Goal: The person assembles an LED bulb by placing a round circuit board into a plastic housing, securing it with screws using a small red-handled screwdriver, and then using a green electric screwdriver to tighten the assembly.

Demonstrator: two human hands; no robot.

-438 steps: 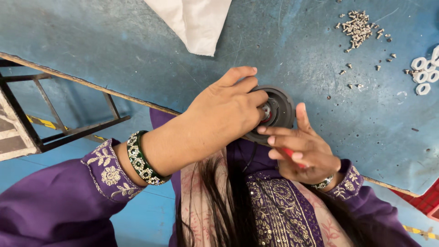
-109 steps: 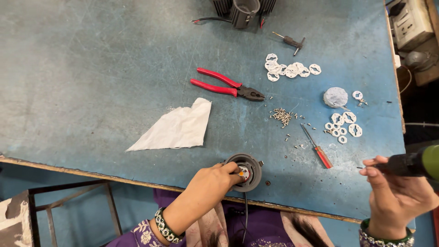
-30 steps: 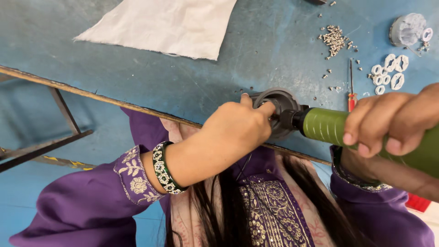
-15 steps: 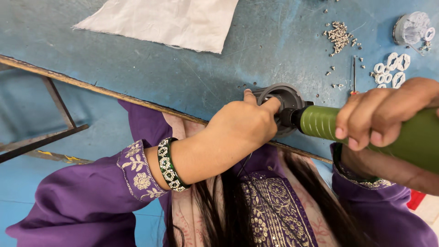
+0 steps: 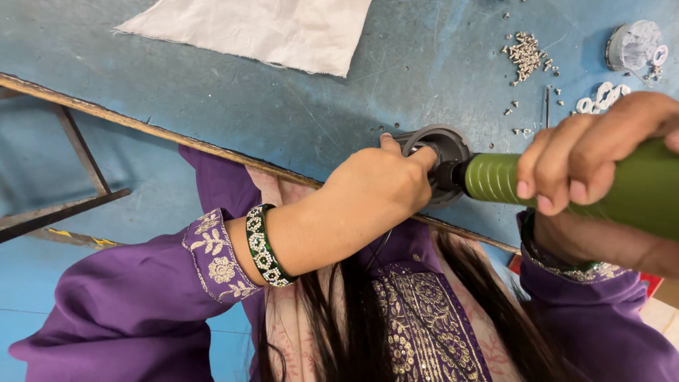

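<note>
My left hand [image 5: 375,191] is closed around a round grey metal part [image 5: 440,150] that rests at the near edge of the blue table [image 5: 212,92]. My right hand [image 5: 590,152] grips a green electric screwdriver [image 5: 566,185], whose dark tip is pressed into the middle of the round part. The left fingers cover the part's near side.
A white cloth [image 5: 262,28] lies at the back left. A pile of small screws [image 5: 525,51] and white washers [image 5: 601,99] sit at the back right, beside a round pale part [image 5: 633,44]. A metal frame [image 5: 64,205] stands below the table edge at left.
The green screwdriver was brought in and its tip set on the round part. My left hand has stayed on the part; the view has shifted slightly closer.
</note>
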